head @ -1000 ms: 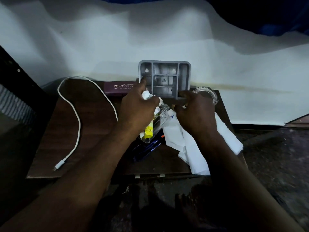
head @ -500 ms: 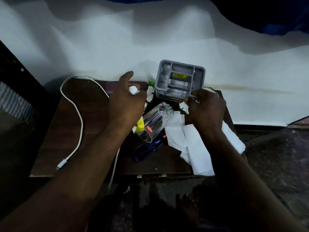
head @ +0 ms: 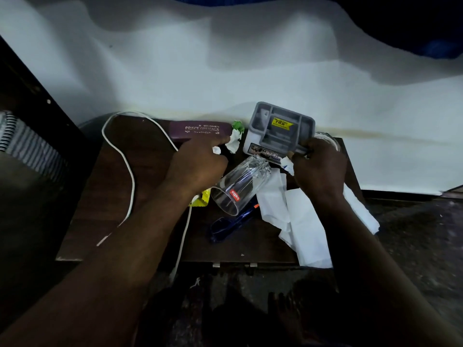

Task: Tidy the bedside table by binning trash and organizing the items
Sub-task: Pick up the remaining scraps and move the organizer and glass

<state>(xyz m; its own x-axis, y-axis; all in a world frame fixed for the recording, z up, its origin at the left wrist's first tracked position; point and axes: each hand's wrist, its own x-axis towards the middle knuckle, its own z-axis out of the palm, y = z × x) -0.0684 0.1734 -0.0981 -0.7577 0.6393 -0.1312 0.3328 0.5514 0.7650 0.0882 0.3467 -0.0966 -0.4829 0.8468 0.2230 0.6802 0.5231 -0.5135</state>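
My right hand (head: 319, 171) grips the near edge of a grey plastic organizer tray (head: 280, 131), tipped up at the back right of the dark wooden bedside table (head: 105, 196). My left hand (head: 198, 166) holds crumpled white tissue and a yellow wrapper (head: 201, 197), its forefinger stretched toward the maroon spectacle case (head: 198, 130). A clear drinking glass (head: 240, 187) lies on its side between my hands. Crumpled white and green paper (head: 235, 137) sits by the case.
A white charging cable (head: 125, 161) loops over the table's left half. White tissues (head: 300, 221) spread over the right front corner. Blue glasses (head: 225, 226) lie below the tumbler. Another glass (head: 330, 141) stands behind my right hand. A white sheet covers the bed behind.
My right hand has swung the grey tray to the right and tilted it. My left hand left the tray and moved left toward the spectacle case, still holding trash.
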